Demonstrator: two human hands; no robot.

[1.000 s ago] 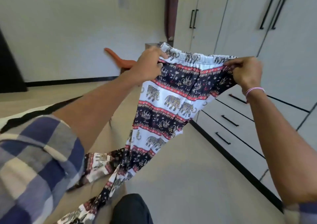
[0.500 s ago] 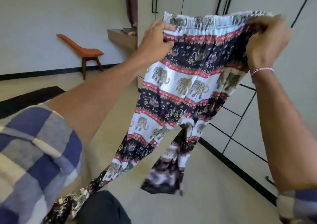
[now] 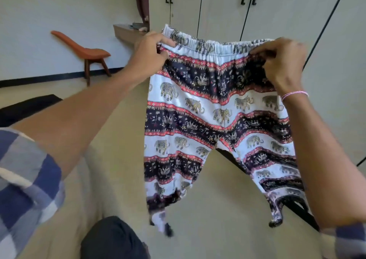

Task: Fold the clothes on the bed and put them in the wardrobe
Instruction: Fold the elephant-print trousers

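Observation:
A pair of elephant-print trousers (image 3: 213, 108), banded white, navy and red, hangs spread out in the air before me. My left hand (image 3: 150, 50) pinches the left end of the elastic waistband. My right hand (image 3: 281, 60) grips the right end, a pink thread band on its wrist. Both legs dangle free above the floor, their cuffs blurred. The wardrobe (image 3: 287, 17), pale grey with black handles, stands shut right behind the trousers.
An orange chair (image 3: 85, 50) on wooden legs stands by the back wall at left. A small wooden shelf (image 3: 126, 32) juts out beside the wardrobe. A dark edge (image 3: 29, 106) lies at far left. My dark-clad knee (image 3: 112, 239) shows at the bottom.
The trousers have been pulled wide at the waistband, so both legs now hang apart and off the floor. My hands have moved further apart, and my view has swung towards the wardrobe.

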